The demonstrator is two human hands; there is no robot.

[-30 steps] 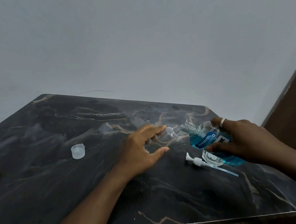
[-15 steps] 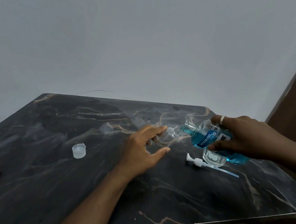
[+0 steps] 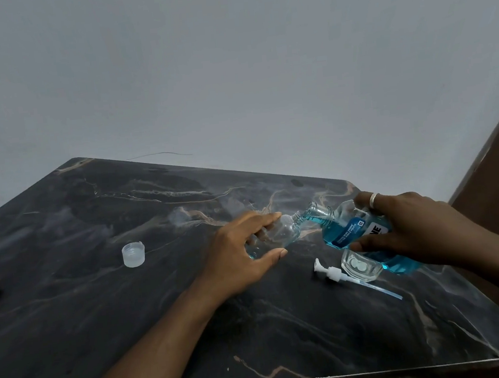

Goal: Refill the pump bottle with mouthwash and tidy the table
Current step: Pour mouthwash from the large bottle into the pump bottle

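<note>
Since the earlier frames the mouthwash bottle (image 3: pixel 359 232) has tipped further, and its open neck now meets the mouth of the small clear pump bottle (image 3: pixel 280 233), where before a gap lay between them. From the head view, the left hand (image 3: pixel 243 257) is wrapped around the pump bottle, thumb near and fingers far, tilting it toward the right; the right hand (image 3: pixel 412 227) is clamped on the blue mouthwash bottle, blue liquid reaching its neck. Pouring looks only just begun: the pump bottle seems nearly empty, with a faint blue trace at its base. Left to do: filling, refitting the pump head (image 3: pixel 332 272) lying on the table (image 3: pixel 102 327) near the right hand, recapping with the white cap (image 3: pixel 133 255) at far left, and tidying.
</note>
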